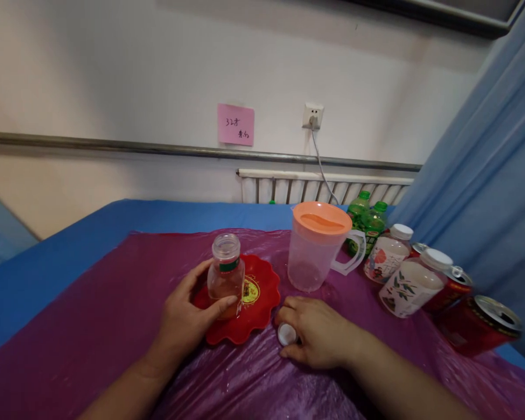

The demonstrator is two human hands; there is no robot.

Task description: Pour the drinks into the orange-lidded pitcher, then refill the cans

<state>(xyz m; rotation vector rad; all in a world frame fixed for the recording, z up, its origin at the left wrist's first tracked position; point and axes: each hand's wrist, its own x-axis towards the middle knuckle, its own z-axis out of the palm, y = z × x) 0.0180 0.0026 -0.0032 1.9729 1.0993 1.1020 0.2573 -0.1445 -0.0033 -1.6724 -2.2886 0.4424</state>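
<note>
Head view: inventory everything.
Open bottle: 1, clear, at dish
Dish: 1, red, centre
Cap: 1, white, right of dish
Jug: 1, orange lid, behind cap
Drink bottles: 2, green, right of jug
Labelled bottles: 2, white, right
Cans: 3, red, far right
Sheet: 1, purple, under dish
Table: 1, blue, beneath sheet
Note: 1, pink, wall
Corded socket: 1, white, wall
Rail: 1, grey, wall
Radiator: 1, white, wall
Curtain: 1, blue, right
Panel: 1, dark, top right
Left hand: 1, on bottle
Right hand: 1, on cap
</note>
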